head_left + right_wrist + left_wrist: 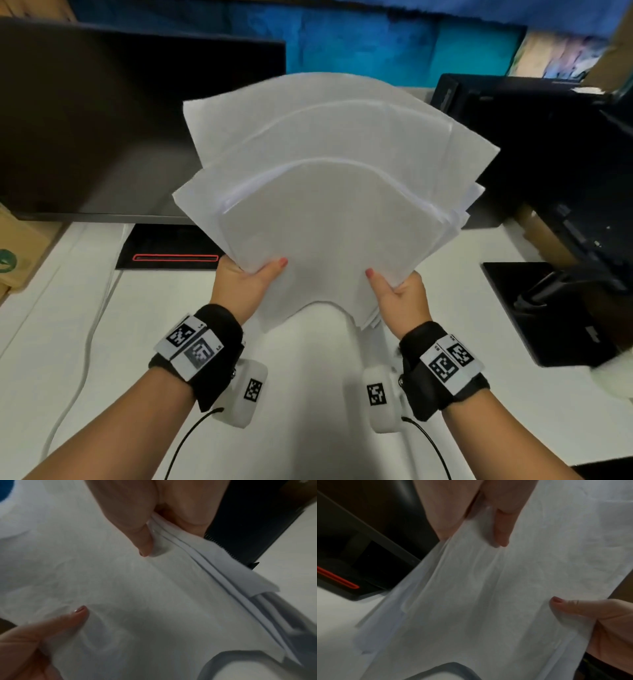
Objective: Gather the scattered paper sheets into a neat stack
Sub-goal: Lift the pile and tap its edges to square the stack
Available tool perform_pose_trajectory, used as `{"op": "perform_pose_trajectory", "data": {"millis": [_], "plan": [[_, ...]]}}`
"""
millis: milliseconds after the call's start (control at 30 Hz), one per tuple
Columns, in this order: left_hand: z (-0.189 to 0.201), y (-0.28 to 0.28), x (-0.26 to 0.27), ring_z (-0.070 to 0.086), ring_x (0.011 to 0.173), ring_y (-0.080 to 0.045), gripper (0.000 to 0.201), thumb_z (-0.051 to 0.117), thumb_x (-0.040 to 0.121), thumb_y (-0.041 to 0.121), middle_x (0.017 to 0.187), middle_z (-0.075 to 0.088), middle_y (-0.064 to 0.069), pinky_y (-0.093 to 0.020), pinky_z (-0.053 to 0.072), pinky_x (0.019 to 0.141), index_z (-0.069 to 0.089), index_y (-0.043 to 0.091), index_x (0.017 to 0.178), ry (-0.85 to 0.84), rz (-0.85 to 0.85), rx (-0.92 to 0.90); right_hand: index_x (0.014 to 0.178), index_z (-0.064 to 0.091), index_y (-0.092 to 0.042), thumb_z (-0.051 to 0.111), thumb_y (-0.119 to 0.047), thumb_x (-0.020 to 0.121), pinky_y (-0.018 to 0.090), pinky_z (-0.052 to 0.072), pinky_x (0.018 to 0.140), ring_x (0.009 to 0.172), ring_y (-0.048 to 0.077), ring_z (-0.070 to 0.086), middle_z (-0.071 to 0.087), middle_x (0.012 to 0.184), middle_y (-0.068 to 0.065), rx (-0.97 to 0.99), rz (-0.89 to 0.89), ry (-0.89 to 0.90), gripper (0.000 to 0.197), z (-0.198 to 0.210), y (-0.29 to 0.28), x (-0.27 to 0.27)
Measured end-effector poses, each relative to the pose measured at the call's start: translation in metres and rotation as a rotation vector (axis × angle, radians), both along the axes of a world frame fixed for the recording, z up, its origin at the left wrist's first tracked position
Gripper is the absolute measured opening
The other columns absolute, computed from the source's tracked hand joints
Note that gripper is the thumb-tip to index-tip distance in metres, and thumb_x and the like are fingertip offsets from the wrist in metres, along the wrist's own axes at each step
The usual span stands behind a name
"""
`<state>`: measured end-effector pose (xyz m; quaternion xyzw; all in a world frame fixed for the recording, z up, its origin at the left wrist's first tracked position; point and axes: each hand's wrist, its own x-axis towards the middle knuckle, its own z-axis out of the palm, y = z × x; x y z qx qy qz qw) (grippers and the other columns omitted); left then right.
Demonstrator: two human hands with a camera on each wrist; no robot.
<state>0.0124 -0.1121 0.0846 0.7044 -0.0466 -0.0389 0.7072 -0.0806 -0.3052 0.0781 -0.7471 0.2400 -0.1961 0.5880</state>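
Observation:
Both hands hold a loose bundle of white paper sheets (329, 192) up above the white desk (68, 342). The sheets fan out unevenly, with several top edges and corners offset. My left hand (248, 277) grips the bundle's lower left edge, thumb on the front face. My right hand (397, 291) grips the lower right edge the same way. In the left wrist view the paper (488, 595) fills the frame, with the left thumb (502, 531) on it and the right hand's thumb (570, 605) at the far side. The right wrist view shows layered sheet edges (223, 574) pinched under the right thumb (142, 542).
A dark monitor (120, 120) stands at the back left, its black base with a red strip (174, 257) just behind the left hand. Black equipment (555, 154) and a black stand (548, 308) crowd the right side. A white cable (89, 335) runs down the desk's left.

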Motion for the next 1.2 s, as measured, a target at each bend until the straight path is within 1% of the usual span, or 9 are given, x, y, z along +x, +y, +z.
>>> {"op": "perform_pose_trajectory", "data": {"millis": [100,233,400,633,733,867,1000,1133,1200], "plan": [[0.002,0.004,-0.004,0.068,0.089,-0.012,0.032,0.076,0.07,0.004,0.094,0.07,0.003,-0.013,0.053,0.074,0.065,0.016,0.097,-0.025,-0.04,0.046,0.099,0.066,-0.006,0.065,-0.011,0.082,0.019,0.048,0.077,0.093,0.022,0.066,0.069,0.096,0.008,-0.024,0.04,0.067,0.018,-0.004,-0.003,-0.004],[0.025,0.007,0.004,0.068,0.088,-0.009,0.042,0.077,0.069,0.006,0.098,0.069,0.002,-0.022,0.054,0.079,0.062,0.009,0.108,-0.12,0.015,-0.025,0.089,0.065,-0.013,0.072,-0.005,0.075,0.002,0.046,0.062,0.07,-0.007,0.065,0.068,0.084,-0.004,0.031,0.006,-0.05,0.018,0.013,-0.008,-0.002],[0.039,-0.001,0.0,0.068,0.076,0.003,0.027,0.071,0.076,0.002,0.075,0.072,0.02,-0.016,0.054,0.071,0.065,0.027,0.085,-0.176,-0.058,-0.03,0.103,0.063,-0.004,0.067,-0.008,0.08,0.002,0.048,0.067,0.087,0.017,0.064,0.067,0.096,0.007,0.009,-0.069,-0.105,0.024,0.021,-0.011,0.004],[0.036,0.009,0.002,0.069,0.087,-0.006,0.037,0.078,0.067,0.004,0.097,0.071,0.002,-0.021,0.056,0.077,0.066,0.014,0.101,-0.16,-0.05,-0.028,0.114,0.058,-0.001,0.076,-0.006,0.071,0.006,0.049,0.07,0.083,-0.003,0.065,0.068,0.107,0.012,-0.014,-0.001,-0.182,0.046,0.032,-0.009,-0.005],[0.046,0.009,0.007,0.07,0.082,-0.005,0.032,0.076,0.069,0.0,0.09,0.071,0.006,-0.023,0.056,0.074,0.067,0.022,0.09,-0.152,-0.086,-0.054,0.133,0.034,0.0,0.075,-0.004,0.07,0.013,0.049,0.081,0.103,0.0,0.059,0.055,0.12,0.004,-0.133,-0.049,-0.441,0.076,0.07,-0.007,-0.005],[0.044,0.01,0.013,0.07,0.088,-0.011,0.036,0.079,0.065,0.001,0.097,0.071,-0.001,-0.027,0.056,0.079,0.067,0.021,0.093,-0.122,-0.106,-0.083,0.143,0.011,-0.007,0.073,-0.012,0.073,0.043,0.047,0.097,0.119,0.026,0.048,0.041,0.132,0.019,-0.478,-0.049,-0.618,0.094,0.12,0.001,-0.01],[0.044,0.012,0.015,0.07,0.089,-0.011,0.042,0.078,0.056,0.013,0.1,0.071,-0.001,-0.026,0.056,0.079,0.067,0.02,0.096,-0.1,-0.136,-0.101,0.142,0.03,-0.012,0.068,-0.029,0.074,0.034,0.025,0.114,0.131,0.027,0.029,0.03,0.139,0.022,-0.919,-0.055,-0.447,0.079,0.133,0.003,-0.002],[0.045,0.014,0.017,0.07,0.088,-0.012,0.043,0.077,0.055,0.014,0.099,0.071,-0.002,-0.023,0.055,0.073,0.066,0.018,0.096,-0.098,-0.179,-0.116,0.124,0.056,-0.016,0.061,-0.039,0.076,0.021,0.016,0.108,0.13,0.034,0.032,0.037,0.138,0.022,-1.051,-0.094,-0.257,0.054,0.126,0.003,0.004],[0.045,0.015,0.019,0.071,0.087,-0.011,0.048,0.081,0.05,0.019,0.098,0.072,-0.001,-0.022,0.055,0.07,0.067,0.017,0.096,-0.094,-0.192,-0.126,0.117,0.06,-0.012,0.062,-0.037,0.074,0.033,0.022,0.11,0.127,0.038,0.036,0.042,0.133,0.024,-1.068,-0.14,-0.298,0.05,0.128,0.006,0.003]]}}
